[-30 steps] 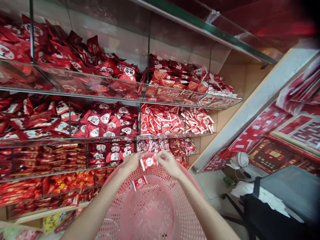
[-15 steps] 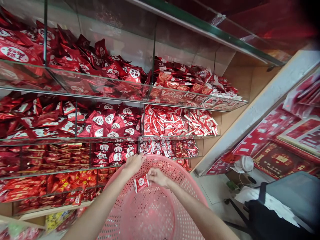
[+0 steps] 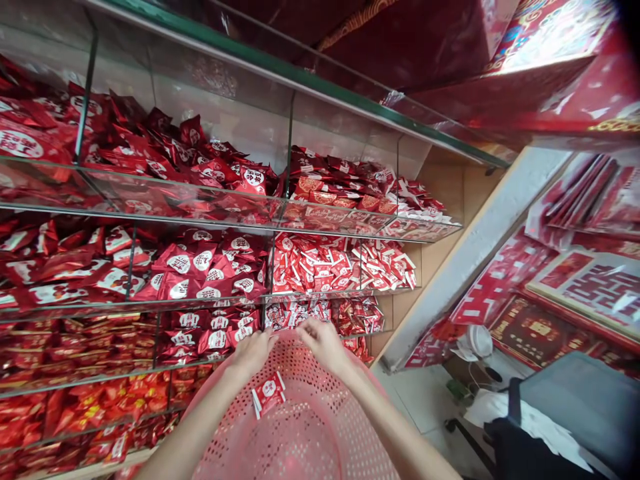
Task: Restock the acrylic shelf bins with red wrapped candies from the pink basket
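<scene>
A large pink plastic basket [image 3: 345, 420] with a perforated wall stands below me, against the shelves. My left hand [image 3: 254, 352] is closed over its far rim on the left. A single small red-and-white candy packet [image 3: 270, 393] lies inside on the sloping wall, apart from both hands. My right hand [image 3: 324, 347] is at the far rim, right of my left hand, its fingers bent and drawn together. Its fingertips are in front of a low compartment of small red-and-white packets [image 3: 300, 312]; what they hold, if anything, is hidden.
Glass-fronted shelves hold many red packets [image 3: 190, 267] in divided compartments. A green-edged glass shelf [image 3: 260, 70] runs overhead. At right stand a pale post [image 3: 480, 247], red printed goods [image 3: 540, 323] and a grey chair [image 3: 585, 393] with a black item on it.
My right hand has let go of the candy packet, which now lies in the basket, and has moved up to the far rim. My view has tilted upward.
</scene>
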A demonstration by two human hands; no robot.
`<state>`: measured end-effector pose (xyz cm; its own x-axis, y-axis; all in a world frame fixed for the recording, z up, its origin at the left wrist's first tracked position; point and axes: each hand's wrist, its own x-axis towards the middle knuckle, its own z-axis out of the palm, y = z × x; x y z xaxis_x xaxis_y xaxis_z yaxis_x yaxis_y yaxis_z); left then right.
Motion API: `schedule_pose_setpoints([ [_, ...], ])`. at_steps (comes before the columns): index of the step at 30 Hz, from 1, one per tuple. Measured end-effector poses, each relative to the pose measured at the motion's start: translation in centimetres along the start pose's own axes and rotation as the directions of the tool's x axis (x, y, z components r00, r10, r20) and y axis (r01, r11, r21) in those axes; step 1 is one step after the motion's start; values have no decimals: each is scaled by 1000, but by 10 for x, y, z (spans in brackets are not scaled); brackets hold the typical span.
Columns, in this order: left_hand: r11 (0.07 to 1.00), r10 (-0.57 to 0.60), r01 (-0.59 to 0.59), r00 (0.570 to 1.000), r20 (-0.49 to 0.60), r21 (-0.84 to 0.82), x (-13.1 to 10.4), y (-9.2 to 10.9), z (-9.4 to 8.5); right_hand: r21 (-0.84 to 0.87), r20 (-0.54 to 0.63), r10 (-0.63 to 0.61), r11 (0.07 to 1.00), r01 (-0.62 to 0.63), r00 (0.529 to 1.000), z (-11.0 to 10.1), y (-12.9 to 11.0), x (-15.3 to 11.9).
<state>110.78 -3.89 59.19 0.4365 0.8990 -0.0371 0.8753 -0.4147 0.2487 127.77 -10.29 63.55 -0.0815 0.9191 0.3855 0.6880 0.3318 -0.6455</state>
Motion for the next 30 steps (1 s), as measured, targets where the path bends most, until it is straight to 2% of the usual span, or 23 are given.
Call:
schedule_pose_setpoints([
  [3, 1000, -10, 10, 1000, 18, -3, -1, 1, -2, -1, -164, -86, 996, 87, 983, -48, -31, 17],
  [6, 1000, -16, 16, 1000, 24, -9, -3, 2, -5, -135, -331, -152, 984, 113, 931, -82, -43, 33],
  [9, 1000, -6, 7, 1000, 15, -14, -3, 2, -5, -324, -309, -233, 937, 129, 922, -99, -40, 47],
  [11, 1000, 0, 0, 1000, 6, -18, -2, 1, -3, -388, -234, -240, 911, 136, 942, -104, -34, 53],
  [14, 1000, 1, -1, 1000, -4, -22, -1, -1, 0, -391, -163, -215, 910, 137, 963, -105, -23, 58],
  [20, 1000, 13, -13, 1000, -11, -7, -3, 1, -3, -273, -188, -241, 944, 185, 952, -105, -16, 58],
  [23, 1000, 17, -17, 1000, -5, 2, -4, 2, -6, -152, -257, -204, 974, 169, 945, -111, -22, 55],
  [27, 1000, 14, -14, 1000, 11, -11, -4, 4, -7, 112, -344, -92, 984, 138, 935, -116, -38, 45],
  [30, 1000, -11, 11, 1000, 22, -8, -3, 4, -6, 331, -294, -20, 936, 122, 956, -107, -49, 30],
])
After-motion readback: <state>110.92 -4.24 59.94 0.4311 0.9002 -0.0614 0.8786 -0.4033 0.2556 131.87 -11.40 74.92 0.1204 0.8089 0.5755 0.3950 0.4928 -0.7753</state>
